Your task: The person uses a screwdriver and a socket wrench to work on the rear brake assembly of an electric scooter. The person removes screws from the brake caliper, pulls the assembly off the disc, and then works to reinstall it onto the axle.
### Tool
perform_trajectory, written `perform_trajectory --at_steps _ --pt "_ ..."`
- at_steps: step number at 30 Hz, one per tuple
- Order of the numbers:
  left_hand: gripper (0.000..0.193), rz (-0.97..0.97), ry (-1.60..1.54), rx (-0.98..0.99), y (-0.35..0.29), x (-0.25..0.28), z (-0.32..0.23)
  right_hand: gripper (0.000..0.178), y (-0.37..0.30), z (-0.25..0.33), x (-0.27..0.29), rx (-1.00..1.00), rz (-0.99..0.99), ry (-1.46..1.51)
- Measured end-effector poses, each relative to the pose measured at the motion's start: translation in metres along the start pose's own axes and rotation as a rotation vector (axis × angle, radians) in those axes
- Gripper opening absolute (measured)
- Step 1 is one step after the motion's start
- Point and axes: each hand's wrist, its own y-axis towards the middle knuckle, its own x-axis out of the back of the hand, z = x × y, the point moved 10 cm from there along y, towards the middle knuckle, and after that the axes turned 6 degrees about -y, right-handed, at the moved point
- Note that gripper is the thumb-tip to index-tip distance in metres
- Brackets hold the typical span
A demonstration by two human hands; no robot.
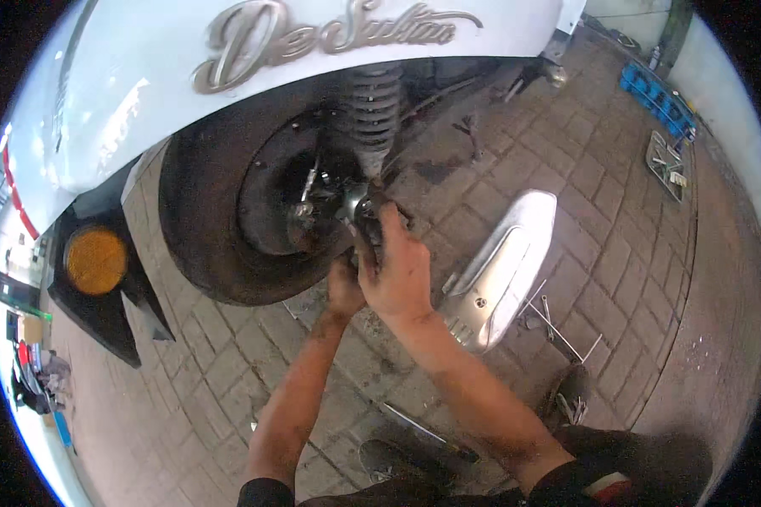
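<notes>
Under the white rear body panel (144, 84) of a scooter, the black rear tyre (199, 228) surrounds a dark wheel with its hub (321, 182) exposed. A coil-spring shock absorber (374, 106) comes down to the hub's right side. My right hand (399, 270) grips a dark metal part (365, 241) beside the hub, with the index finger stretched up along it. Just below and to the left, my left hand (344, 287) is closed at the lower end of the same part. Its fingers are largely hidden, and what they hold cannot be made out.
A silver exhaust cover (516, 253) lies on the paving right of my arms, with a thin T-shaped wrench (566, 334) alongside. Near my shoe lies a metal rod (418, 425). A blue crate (655, 101) and a tool tray (666, 165) stand by the wall. An orange reflector (97, 259) hangs left.
</notes>
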Motion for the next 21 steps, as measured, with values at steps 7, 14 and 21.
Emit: perform_trajectory --at_steps 7,14,21 --pt "0.033 0.172 0.794 0.110 -0.019 -0.015 -0.050 0.045 -0.001 0.001 -0.003 -0.036 -0.146 0.101" --pt "0.028 0.028 1.276 -0.189 -0.046 -0.001 -0.110 0.045 0.005 -0.010 0.003 -0.208 -0.196 0.169" --pt "0.034 0.347 1.488 0.001 -0.056 0.001 -0.104 0.066 -0.007 -0.020 -0.021 -0.323 -0.148 0.427"
